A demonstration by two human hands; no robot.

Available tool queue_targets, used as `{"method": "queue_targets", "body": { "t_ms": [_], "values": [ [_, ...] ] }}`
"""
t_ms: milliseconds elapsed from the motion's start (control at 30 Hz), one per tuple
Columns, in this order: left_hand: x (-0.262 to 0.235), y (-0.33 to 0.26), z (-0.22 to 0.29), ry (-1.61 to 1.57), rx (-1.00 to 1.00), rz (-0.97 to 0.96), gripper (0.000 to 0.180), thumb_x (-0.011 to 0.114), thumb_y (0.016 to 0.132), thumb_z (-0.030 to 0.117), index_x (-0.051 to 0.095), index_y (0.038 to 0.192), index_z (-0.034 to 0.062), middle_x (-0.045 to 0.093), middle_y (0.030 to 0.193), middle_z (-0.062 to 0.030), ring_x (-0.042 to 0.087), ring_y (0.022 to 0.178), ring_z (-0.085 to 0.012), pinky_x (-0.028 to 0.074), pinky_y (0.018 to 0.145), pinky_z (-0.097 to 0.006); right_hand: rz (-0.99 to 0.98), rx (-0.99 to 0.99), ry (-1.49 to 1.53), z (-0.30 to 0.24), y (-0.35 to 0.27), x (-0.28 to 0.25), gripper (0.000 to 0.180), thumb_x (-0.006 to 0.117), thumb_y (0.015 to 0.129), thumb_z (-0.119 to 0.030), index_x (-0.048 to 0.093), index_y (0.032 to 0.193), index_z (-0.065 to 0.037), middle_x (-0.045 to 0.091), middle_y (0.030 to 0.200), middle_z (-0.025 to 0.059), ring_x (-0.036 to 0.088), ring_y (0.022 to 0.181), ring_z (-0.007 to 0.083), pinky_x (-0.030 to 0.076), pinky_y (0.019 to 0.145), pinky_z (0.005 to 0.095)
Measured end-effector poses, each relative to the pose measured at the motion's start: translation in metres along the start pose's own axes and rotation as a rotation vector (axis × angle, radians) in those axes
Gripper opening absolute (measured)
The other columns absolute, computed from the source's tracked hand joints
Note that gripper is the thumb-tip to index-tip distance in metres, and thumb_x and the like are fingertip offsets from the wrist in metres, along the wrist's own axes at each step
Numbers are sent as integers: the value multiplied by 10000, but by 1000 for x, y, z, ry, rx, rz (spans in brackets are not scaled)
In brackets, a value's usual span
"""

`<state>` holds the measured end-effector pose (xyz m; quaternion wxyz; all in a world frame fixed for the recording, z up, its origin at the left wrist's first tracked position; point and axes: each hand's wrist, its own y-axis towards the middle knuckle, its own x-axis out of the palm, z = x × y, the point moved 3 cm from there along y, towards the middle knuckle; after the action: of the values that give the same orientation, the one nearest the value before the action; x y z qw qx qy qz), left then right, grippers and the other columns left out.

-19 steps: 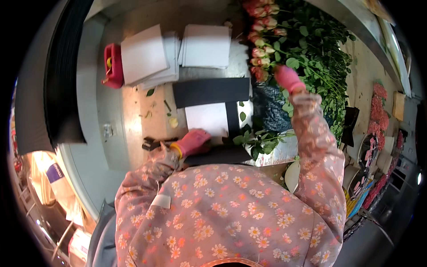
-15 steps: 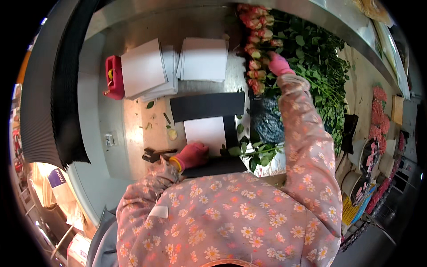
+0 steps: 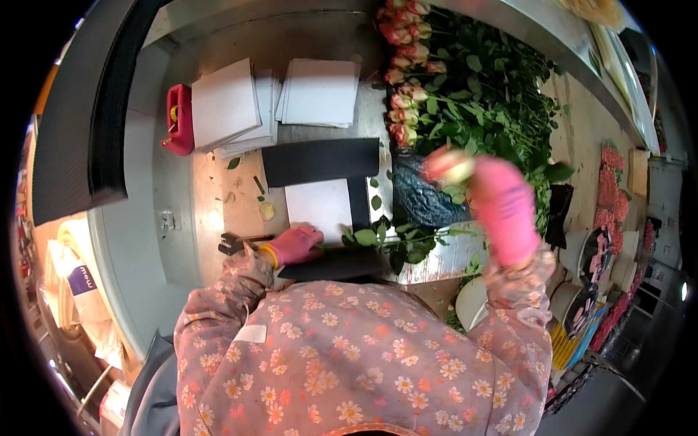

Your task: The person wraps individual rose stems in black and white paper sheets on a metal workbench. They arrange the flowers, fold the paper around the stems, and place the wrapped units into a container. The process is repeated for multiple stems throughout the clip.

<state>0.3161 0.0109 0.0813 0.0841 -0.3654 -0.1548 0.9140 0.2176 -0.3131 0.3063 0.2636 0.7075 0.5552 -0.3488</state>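
Observation:
My right hand (image 3: 505, 211), in a pink glove and blurred by motion, is closed on a rose (image 3: 454, 168) with a pink and cream head. It is above the near side of a heap of roses (image 3: 403, 116), whose heads point left. My left hand (image 3: 294, 245), also gloved in pink, is closed at the near left corner of a white sheet (image 3: 320, 203); what its fingers hold is hidden. Leafy stems (image 3: 407, 243) lie to its right. Black card pieces (image 3: 320, 161) border the sheet.
Two stacks of white sheets (image 3: 318, 91) lie at the back, beside a red tape dispenser (image 3: 179, 120). A black tool (image 3: 236, 243) is left of my left hand. Dark plastic wrap (image 3: 422, 196) lies before the roses. Loose leaves dot the metal table. White buckets (image 3: 574, 251) stand right.
My right hand has come back from the rose heap toward me, now with a rose in it. My left hand stays closed at the sheet. The whole view has shifted slightly.

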Motion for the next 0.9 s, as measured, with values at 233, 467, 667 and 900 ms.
{"method": "queue_targets", "body": {
  "t_ms": [233,467,667,900],
  "values": [
    [14,-25,-19,-131,-213,389,585,698,734,384,466,1142,34,537,1064,-209,525,1011,-359,427,872,-422,-633,-91,-57,-5,0,268,261,569,791,-292,599,943,-82,627,932,161,600,886,342,481,744,441],
    [27,-37,-11,-207,-479,591,724,785,626,399,433,1165,67,541,1053,-160,521,1006,-335,427,865,-400,-503,-363,-62,11,-21,319,383,532,817,-297,532,1160,-126,578,1087,141,578,976,321,462,832,422],
    [2,-17,2,116,-159,320,592,722,668,320,485,1171,116,524,1064,-138,493,1054,-299,412,879,-402,-624,-234,-274,-10,-17,299,184,539,798,-256,617,874,-108,627,930,135,631,804,317,503,658,434],
    [-7,-16,12,23,-174,315,467,727,674,243,521,1070,106,537,1004,-146,536,945,-329,457,816,-408,262,160,78,100,79,67,213,589,858,-279,601,831,-68,590,663,122,564,588,295,440,536,367]
  ]
}}
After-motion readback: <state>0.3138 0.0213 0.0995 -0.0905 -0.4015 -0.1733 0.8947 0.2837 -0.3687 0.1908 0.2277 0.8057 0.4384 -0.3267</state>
